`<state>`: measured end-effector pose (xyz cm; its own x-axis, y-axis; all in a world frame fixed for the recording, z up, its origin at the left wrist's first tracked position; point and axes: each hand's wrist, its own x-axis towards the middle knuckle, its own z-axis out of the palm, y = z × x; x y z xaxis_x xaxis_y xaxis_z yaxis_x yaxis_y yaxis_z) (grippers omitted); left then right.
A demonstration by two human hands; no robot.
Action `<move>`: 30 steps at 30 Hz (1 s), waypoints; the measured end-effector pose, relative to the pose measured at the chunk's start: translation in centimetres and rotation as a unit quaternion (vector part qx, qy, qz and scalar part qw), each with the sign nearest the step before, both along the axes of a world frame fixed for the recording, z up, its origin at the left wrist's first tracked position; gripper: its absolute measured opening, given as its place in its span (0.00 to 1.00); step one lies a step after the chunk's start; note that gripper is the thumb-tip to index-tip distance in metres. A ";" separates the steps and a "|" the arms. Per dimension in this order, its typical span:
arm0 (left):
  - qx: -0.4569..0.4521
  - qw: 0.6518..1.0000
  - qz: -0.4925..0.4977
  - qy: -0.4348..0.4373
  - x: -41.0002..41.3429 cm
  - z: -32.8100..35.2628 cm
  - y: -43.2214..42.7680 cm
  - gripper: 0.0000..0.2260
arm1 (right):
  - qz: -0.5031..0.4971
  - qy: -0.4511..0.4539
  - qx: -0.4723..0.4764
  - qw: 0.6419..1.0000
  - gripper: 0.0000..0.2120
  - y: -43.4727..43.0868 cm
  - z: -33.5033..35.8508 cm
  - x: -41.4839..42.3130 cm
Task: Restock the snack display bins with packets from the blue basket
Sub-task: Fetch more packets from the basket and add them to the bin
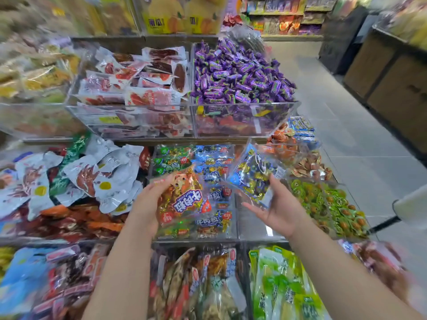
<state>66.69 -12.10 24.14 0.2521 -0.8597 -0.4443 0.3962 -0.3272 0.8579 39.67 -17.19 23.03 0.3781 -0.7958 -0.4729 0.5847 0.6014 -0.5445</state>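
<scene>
While the left hand grips an orange packet by its left edge over the middle clear bin, the right hand, just right of it, pinches a blue packet under its thumb, fingers outstretched; purple sweets lie farther back.

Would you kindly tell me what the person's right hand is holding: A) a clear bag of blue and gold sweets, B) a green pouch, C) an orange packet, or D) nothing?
A: the right hand pinches a clear bag of blue and gold sweets by its lower edge, while the left hand holds the orange packet.
</scene>
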 end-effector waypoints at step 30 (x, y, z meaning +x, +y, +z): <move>-0.002 0.973 -0.217 -0.079 1.4 -1.8 2.6 0.21 | 0.071 0.439 -0.316 0.838 0.29 2.3 -2.0 2.6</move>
<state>68.09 -9.45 22.34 -0.0712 -0.9023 -0.4253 0.0850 -0.4303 0.8987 42.26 -14.88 21.04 0.2162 -0.9690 -0.1198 -0.2614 0.0607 -0.9633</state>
